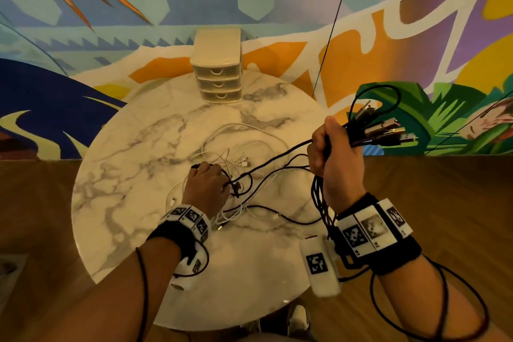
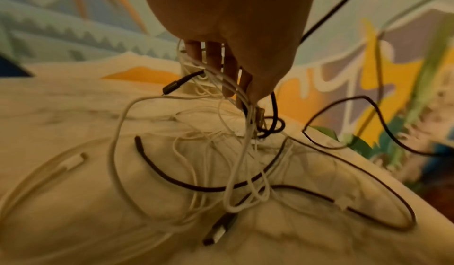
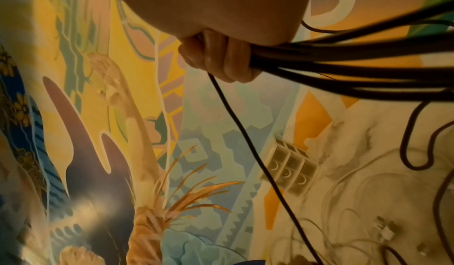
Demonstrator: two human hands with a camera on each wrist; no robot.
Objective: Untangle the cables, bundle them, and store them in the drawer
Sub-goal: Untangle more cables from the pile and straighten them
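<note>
— Round marble-look table (image 1: 133,164), white with grey veining, set on a wooden floor (image 1: 433,203)?

— Yes. At the far edge, a small cream drawer unit (image 1: 218,65), three drawers stacked, all closed.

— And in the middle?

— A loose tangle of white cables (image 1: 244,147) lying flat, looped over one another, with black cables (image 1: 277,209) crossing among them. Several plug ends resting on the top within the tangle.

— Near the front edge?

— Can't tell whether anything lies there.
</note>
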